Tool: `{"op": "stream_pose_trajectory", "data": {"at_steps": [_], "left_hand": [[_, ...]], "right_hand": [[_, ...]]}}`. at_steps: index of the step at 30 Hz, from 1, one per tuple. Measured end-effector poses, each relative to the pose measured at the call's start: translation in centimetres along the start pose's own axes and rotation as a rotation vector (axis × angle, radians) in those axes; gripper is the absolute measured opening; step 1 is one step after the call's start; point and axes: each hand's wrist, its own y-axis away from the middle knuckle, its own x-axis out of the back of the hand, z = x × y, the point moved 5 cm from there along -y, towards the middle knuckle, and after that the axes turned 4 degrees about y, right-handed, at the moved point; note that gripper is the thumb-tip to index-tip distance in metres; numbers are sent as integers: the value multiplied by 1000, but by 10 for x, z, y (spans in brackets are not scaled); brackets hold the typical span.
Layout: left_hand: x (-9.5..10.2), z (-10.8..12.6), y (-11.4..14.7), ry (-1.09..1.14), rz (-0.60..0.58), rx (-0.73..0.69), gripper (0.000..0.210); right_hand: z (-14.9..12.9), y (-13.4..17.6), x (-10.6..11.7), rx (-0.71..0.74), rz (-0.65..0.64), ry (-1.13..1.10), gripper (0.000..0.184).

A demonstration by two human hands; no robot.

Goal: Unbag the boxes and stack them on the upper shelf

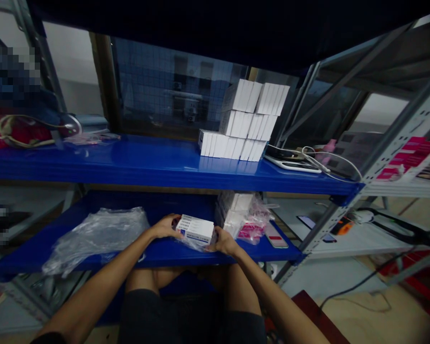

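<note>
Between my two hands is a bundle of small white boxes [196, 229] with printed labels, just above the lower blue shelf [172, 203]. My left hand [167, 226] grips its left end, and my right hand [223, 240] grips its right end. Some clear plastic shows under the boxes. To the left lies a crumpled sheet of clear plastic [100, 234]. Right of the bundle stand more white boxes [234, 210] in clear wrap, beside a pink-and-clear plastic packet [252, 224].
White boxes [241, 124] stand stacked on the upper blue shelf [146, 157], beside a white device [294, 165] with a cable. A phone [275, 235] lies at the lower shelf's right end. A metal upright [390, 138] rises at right. Pink-and-white packages [403, 160] sit beyond it.
</note>
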Motion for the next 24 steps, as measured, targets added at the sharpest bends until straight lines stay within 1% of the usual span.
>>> {"op": "stream_pose_trajectory", "data": {"at_steps": [2, 4, 6, 7, 8, 9, 11, 12, 14, 16, 17, 19, 21, 22, 24], "left_hand": [[2, -1, 2, -23, 23, -11, 80], [4, -2, 2, -57, 16, -15, 85], [4, -4, -1, -87, -23, 1, 89], [4, -7, -2, -114, -49, 21, 90], [4, -10, -2, -152, -72, 47, 90], [3, -13, -2, -197, -87, 78, 91], [1, -17, -1, -279, -106, 130, 95], [1, -17, 0, -305, -109, 144, 96], [-1, -14, 4, -331, -104, 144, 92], [-1, -8, 7, -335, -88, 123, 85], [-1, -4, 9, -333, -76, 113, 82], [2, 3, 12, -318, -50, 97, 78], [4, 10, 15, -292, -25, 87, 72], [5, 14, 17, -281, -6, 83, 70], [7, 24, 20, -267, 37, 71, 65]], "right_hand": [[-4, 1, 7, 0, -23, 0, 82], [-16, -2, 23, 51, 12, 48, 95], [-37, -8, 39, 150, 36, 137, 94], [-48, -12, 42, 198, 11, 182, 92], [-58, -17, 43, 227, -40, 223, 92], [-66, -22, 40, 232, -110, 264, 95], [-75, -32, 31, 185, -249, 346, 106], [-77, -36, 26, 146, -301, 384, 106], [-76, -42, 18, 81, -343, 433, 93], [-73, -46, 16, 88, -303, 410, 78], [-71, -47, 17, 126, -254, 379, 77], [-68, -46, 25, 251, -110, 305, 83], [-66, -41, 38, 381, 43, 242, 90], [-67, -38, 45, 438, 108, 210, 92], [-71, -29, 59, 546, 202, 152, 87]]}}
